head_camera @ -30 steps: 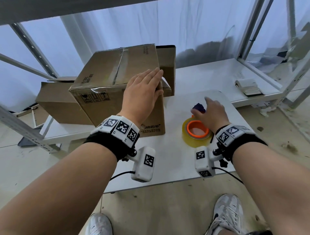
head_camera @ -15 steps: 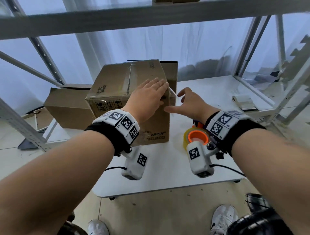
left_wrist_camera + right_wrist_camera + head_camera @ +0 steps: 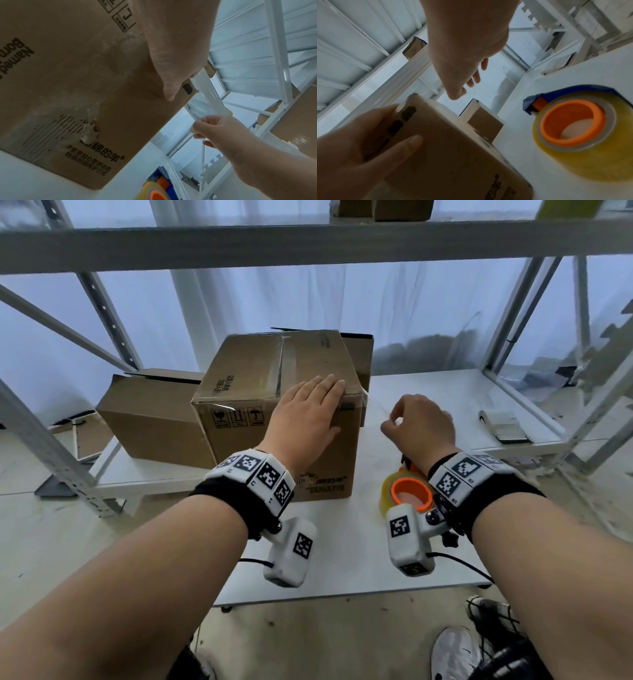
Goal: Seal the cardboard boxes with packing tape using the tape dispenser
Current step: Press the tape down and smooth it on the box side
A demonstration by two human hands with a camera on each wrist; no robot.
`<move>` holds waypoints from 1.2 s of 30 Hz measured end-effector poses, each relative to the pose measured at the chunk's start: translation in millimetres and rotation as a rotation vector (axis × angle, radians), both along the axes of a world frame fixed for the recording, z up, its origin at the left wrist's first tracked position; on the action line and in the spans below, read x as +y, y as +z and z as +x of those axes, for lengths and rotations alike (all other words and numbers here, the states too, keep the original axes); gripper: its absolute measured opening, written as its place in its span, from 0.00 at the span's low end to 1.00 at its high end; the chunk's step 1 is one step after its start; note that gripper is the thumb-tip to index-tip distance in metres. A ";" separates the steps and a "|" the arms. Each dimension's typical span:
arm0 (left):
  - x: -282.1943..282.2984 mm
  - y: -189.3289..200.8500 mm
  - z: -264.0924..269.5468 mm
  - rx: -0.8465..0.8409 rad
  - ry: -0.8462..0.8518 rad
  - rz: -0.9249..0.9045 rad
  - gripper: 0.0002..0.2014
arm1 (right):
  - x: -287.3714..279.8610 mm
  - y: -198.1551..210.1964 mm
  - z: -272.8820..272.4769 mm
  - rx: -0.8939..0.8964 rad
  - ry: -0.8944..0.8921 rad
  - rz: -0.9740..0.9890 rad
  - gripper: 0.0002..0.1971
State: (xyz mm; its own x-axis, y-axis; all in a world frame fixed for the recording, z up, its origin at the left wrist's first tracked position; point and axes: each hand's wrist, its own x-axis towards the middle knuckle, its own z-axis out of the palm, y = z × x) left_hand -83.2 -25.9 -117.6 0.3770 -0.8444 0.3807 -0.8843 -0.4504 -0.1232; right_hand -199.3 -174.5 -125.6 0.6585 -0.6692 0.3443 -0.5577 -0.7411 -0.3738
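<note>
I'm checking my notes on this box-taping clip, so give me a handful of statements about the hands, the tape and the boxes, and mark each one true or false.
1. The left hand lies flat over the top front edge of the cardboard box. True.
2. The right hand holds the tape dispenser. False: the dispenser lies on the white table, below the right wrist; the hand pinches a loose strip of clear tape.
3. The tape strip runs from the box's top right corner to the right hand. True.
4. The tape roll's core is orange. True.
5. The box under the left hand is the only box on the table. False: a lower cardboard box stands to its left, and another shows behind it.
</note>
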 end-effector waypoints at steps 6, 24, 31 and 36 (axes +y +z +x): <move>2.0 -3.3 -2.1 -0.002 0.002 0.037 0.40 | -6.8 3.2 -6.8 0.031 0.006 -0.118 0.10; -8.9 15.9 16.7 0.295 -0.086 -0.093 0.22 | -25.6 -3.0 -27.7 0.269 0.082 -0.579 0.12; -9.3 16.0 8.6 0.242 -0.067 -0.048 0.24 | -32.4 3.4 -34.0 0.206 0.002 -0.236 0.23; 9.5 27.4 18.3 0.262 -0.085 -0.047 0.24 | 3.4 31.8 1.6 -0.185 0.167 -0.196 0.21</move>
